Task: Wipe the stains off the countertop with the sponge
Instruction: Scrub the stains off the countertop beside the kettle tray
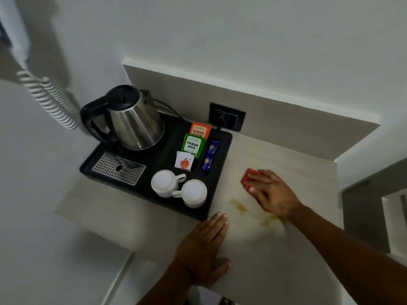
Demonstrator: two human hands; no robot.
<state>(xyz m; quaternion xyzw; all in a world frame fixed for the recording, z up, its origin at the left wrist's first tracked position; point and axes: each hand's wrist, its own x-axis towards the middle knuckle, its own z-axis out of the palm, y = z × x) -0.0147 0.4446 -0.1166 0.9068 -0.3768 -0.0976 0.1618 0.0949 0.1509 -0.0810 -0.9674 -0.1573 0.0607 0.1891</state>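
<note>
Left hand (206,247) lies flat, fingers together, at the countertop (275,260) front edge. Right hand (269,191) presses one red sponge (247,176) beyond two yellow stains (239,205). Tray (218,194) holds two cups (165,180).

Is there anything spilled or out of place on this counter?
Yes. Yellowish stains lie on the pale countertop, right of the black tray and nearer than the red sponge under the right hand. The tray's contents look orderly.
</note>
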